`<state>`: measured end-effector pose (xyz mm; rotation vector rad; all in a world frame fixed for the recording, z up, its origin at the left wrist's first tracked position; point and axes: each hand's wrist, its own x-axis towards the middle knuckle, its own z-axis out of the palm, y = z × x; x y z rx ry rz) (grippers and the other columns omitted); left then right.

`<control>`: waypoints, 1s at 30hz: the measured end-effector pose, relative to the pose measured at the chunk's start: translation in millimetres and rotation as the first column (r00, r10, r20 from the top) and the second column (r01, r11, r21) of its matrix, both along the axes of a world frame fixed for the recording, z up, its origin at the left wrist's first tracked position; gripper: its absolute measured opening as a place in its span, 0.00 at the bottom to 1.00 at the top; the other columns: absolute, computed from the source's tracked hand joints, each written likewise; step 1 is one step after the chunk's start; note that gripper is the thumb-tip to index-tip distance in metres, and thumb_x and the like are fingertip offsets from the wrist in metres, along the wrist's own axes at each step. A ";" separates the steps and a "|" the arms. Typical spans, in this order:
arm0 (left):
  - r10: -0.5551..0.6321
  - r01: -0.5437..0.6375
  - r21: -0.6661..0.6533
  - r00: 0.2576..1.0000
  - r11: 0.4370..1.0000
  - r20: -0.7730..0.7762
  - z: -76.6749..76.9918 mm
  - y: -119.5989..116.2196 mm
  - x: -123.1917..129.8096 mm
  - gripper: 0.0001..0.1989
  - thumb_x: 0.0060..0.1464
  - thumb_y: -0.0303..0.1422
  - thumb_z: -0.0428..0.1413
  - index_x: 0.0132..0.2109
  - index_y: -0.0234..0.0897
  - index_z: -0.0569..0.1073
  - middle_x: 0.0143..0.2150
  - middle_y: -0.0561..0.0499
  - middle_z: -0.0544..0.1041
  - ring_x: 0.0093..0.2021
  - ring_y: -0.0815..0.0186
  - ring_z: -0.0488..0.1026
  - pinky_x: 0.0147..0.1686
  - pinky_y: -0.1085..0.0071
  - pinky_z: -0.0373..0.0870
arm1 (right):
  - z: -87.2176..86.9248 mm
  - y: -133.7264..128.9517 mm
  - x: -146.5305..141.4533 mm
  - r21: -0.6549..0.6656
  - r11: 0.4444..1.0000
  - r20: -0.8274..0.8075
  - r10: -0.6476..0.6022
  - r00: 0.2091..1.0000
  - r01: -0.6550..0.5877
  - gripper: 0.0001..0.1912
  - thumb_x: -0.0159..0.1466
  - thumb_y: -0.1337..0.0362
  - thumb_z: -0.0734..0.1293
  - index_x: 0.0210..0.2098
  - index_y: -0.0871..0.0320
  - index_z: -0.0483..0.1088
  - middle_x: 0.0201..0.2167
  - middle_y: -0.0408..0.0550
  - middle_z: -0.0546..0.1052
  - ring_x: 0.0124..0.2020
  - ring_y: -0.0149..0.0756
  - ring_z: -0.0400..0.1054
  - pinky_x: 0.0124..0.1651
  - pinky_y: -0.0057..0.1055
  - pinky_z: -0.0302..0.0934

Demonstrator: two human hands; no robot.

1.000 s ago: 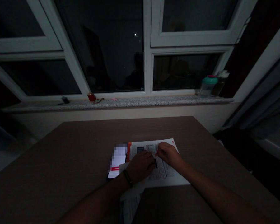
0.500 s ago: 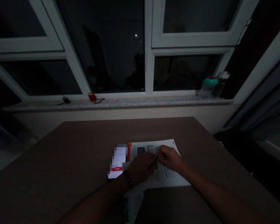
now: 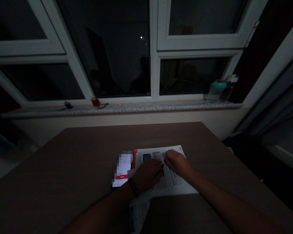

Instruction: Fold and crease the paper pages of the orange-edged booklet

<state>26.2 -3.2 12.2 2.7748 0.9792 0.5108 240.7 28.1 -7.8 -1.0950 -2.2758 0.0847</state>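
My left hand (image 3: 146, 175), with a dark band on its wrist, rests over an open printed booklet (image 3: 172, 187). Its fingers are curled round something small and dark that I cannot make out. Just to the right, my right hand (image 3: 177, 161) is closed above the same page, its fingertips pinched on something too small to name. A narrow gap lies between the two hands. Left of the booklet lies a lit phone (image 3: 124, 165), its screen partly pixelated. Part of the page is hidden under my hands.
The brown table (image 3: 92, 143) reaches toward a stone windowsill (image 3: 141, 107). On the sill stand a bottle with a teal lid (image 3: 217, 91), a clear bottle beside it, a small red object (image 3: 95, 102) and a small dark item (image 3: 68, 104).
My right hand has moved slightly up and away from my left hand, widening the gap between the fingertips. The whole view has shifted a little.
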 end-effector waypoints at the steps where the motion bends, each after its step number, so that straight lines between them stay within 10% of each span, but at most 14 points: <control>1: 0.001 -0.001 -0.002 1.000 1.000 0.003 0.4 -0.1 0.2 0.11 0.60 0.28 0.53 0.50 0.36 0.70 0.52 0.45 0.74 0.53 0.57 0.70 0.55 0.58 0.66 | 0.1 -1.4 -0.2 -0.002 0.999 0.006 0.049 0.999 -0.049 0.08 0.61 0.74 0.61 0.30 0.56 0.62 0.29 0.45 0.69 0.32 0.36 0.64 0.35 0.29 0.56; 6: 0.009 -0.008 -0.036 1.000 0.999 0.024 0.4 -0.1 1.2 0.09 0.59 0.26 0.54 0.47 0.36 0.71 0.49 0.47 0.75 0.50 0.59 0.71 0.53 0.61 0.67 | -0.3 -5.8 -1.3 -0.012 0.944 0.003 0.330 0.944 -0.330 0.08 0.60 0.75 0.62 0.29 0.55 0.63 0.29 0.44 0.69 0.33 0.35 0.64 0.35 0.28 0.56; 16: 0.015 -0.014 -0.016 1.000 1.000 0.024 -5.7 -1.7 -1.8 0.15 0.60 0.30 0.55 0.54 0.38 0.69 0.59 0.44 0.71 0.59 0.57 0.67 0.60 0.56 0.62 | -2.2 4.3 1.8 0.027 0.996 -0.006 -0.083 0.997 0.083 0.09 0.61 0.75 0.63 0.30 0.55 0.62 0.30 0.45 0.69 0.34 0.38 0.63 0.35 0.30 0.55; 30: 0.037 -0.036 -0.066 0.999 0.997 0.012 -2.7 -1.9 -1.8 0.21 0.60 0.31 0.56 0.59 0.38 0.65 0.64 0.44 0.65 0.64 0.58 0.62 0.63 0.55 0.59 | 0.3 -0.7 1.4 0.052 0.990 -0.212 -0.117 0.970 0.131 0.07 0.65 0.69 0.61 0.30 0.55 0.62 0.30 0.47 0.71 0.33 0.37 0.66 0.37 0.31 0.58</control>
